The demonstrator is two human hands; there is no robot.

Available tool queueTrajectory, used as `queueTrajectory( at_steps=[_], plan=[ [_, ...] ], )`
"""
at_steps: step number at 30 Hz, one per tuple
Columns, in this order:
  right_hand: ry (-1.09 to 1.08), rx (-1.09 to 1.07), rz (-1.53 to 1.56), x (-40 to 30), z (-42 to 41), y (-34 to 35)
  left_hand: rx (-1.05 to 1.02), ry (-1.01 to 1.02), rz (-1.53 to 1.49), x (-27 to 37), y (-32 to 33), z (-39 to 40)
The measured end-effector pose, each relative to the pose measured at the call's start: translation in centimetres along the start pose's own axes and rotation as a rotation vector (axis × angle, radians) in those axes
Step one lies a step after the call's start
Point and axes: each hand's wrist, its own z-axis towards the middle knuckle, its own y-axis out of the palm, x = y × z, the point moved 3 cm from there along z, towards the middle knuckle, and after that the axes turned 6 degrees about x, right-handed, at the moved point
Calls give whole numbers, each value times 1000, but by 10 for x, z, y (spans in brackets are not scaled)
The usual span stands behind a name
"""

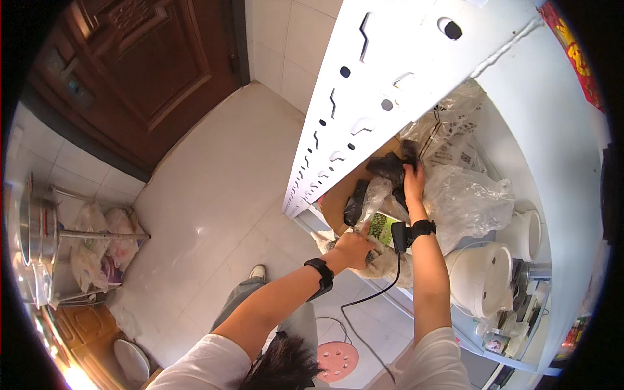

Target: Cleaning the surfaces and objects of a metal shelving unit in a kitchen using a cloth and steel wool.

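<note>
My right hand [414, 181] grips part of a black plastic bag [388, 167] on a shelf, its fingers partly behind the plastic. Nearer to me, my left hand [355, 247] is beside a clear plastic bag [377, 195] and a green-and-white printed package [381, 229]; whether it grips anything cannot be seen. A pale cloth or sack [385, 265] lies at the shelf's front, beside the left hand. Another black bundle [356, 202] stands left of the clear bag.
A perforated white metal upright [363, 92] rises close to the left of the bags. Crumpled clear plastic [468, 202] and white buckets [480, 278] are on the right. A black cable [363, 298] hangs from near my right wrist. A wooden door [161, 63] and metal rack [102, 235] stand at the left.
</note>
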Motion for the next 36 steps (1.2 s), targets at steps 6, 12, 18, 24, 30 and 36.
queueTrajectory(
  at_steps=[6, 12, 18, 24, 30, 36],
  plan=[
    [-602, 41, -837, -4, -34, -25, -9, -36, 7, -8, 2, -2],
    [-231, -323, -1009, 38, -21, -25, 21, -7, -30, -4, 5, 1],
    [-294, -331, -1086, -21, -14, -25, 43, -34, -40, -10, 11, -1],
    [-773, -20, -894, -46, -11, 9, 14, -65, -78, -11, 3, -7],
    [-583, -294, -1020, 39, 31, 59, 14, -18, -95, -4, 5, 0],
    [-271, -498, -584, -37, 18, 35, 15, -54, -105, -11, 2, -7]
  ],
)
